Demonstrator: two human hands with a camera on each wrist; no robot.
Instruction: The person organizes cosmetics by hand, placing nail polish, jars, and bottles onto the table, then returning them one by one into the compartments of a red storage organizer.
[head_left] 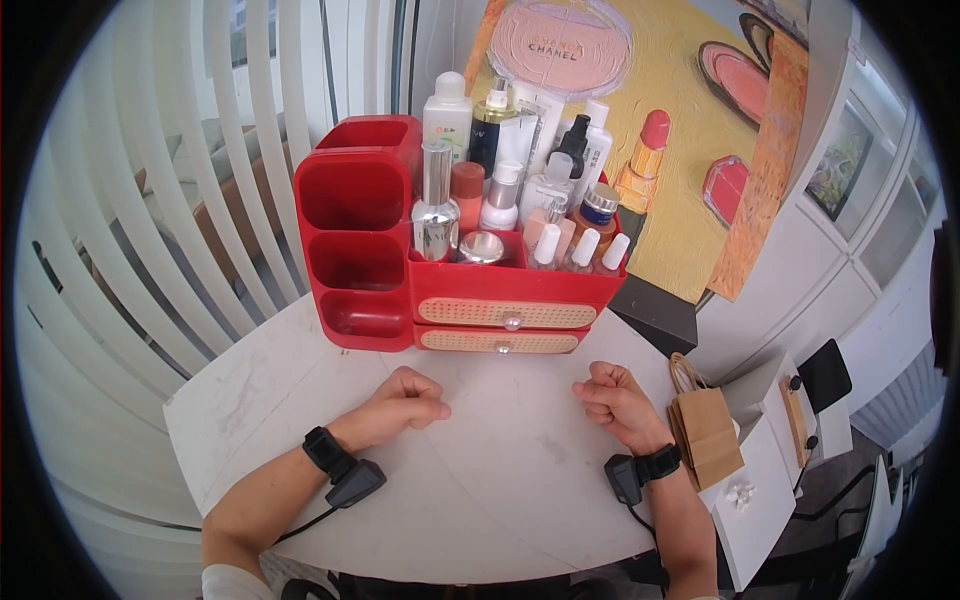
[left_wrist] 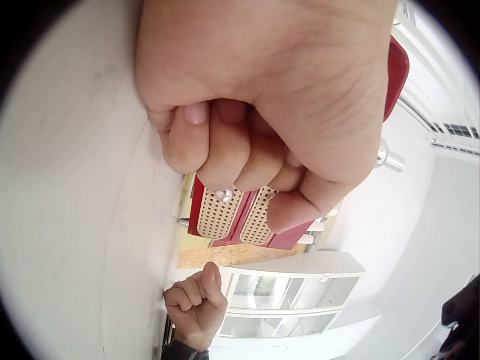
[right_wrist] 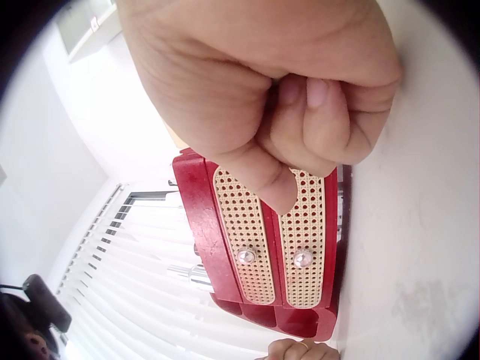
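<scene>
Both hands rest on the white table in front of a red cosmetics organizer. My left hand lies at the left with its fingers curled into the palm and nothing in it. Opposite, my right hand is also curled into a fist, thumb against the bent fingers, holding nothing. The organizer has two woven-front drawers, both closed, each with a round knob. On top stand a silver pump bottle, a white bottle, a blue-lidded jar and several white-capped nail polish bottles. Its left-side compartments face forward.
The white table has a curved front edge. Behind the organizer leans a yellow painting of cosmetics. A brown paper bag stands to the right, beside a white side surface. Vertical blinds hang at the left.
</scene>
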